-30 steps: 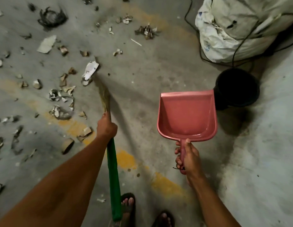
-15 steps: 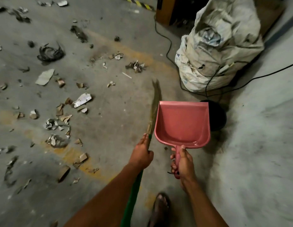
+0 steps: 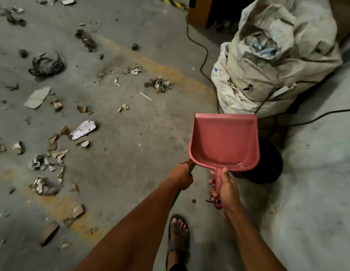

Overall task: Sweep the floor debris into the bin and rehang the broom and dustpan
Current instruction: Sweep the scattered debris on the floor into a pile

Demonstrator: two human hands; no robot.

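Fingers (image 3: 213, 193) of the right hand (image 3: 227, 189) curl round the handle of the one pink dustpan (image 3: 225, 142), thumb laid along the top of the handle; fingers (image 3: 186, 174) of the left hand (image 3: 183, 176) wrap tight round the green handle of the one broom (image 3: 192, 167), of which only a sliver shows beside the knuckles, its head hidden behind the pan.

Head view: two bare forearms reach forward and down, the left crossing toward the middle so both fists sit side by side, near but apart; the pan is held level ahead of the right fingers, its scoop bare; one black bin (image 3: 268, 163) stands just beyond and to the right of those fingers, partly covered by the pan; one bulging white sack (image 3: 268, 61) rises farther ahead, with black cables (image 3: 201, 55) trailing beside it; scraps of paper and card debris (image 3: 83, 130), well over a dozen, lie scattered on the concrete floor (image 3: 131, 137) far left of the left fingers; one sandalled foot (image 3: 178, 233) shows below the hands.

Against half a second ago, the broom's bristles, then sticking up left of the pan, are out of sight; the left fist has closed in toward the pan's rear corner; the pan covers more of the bin.
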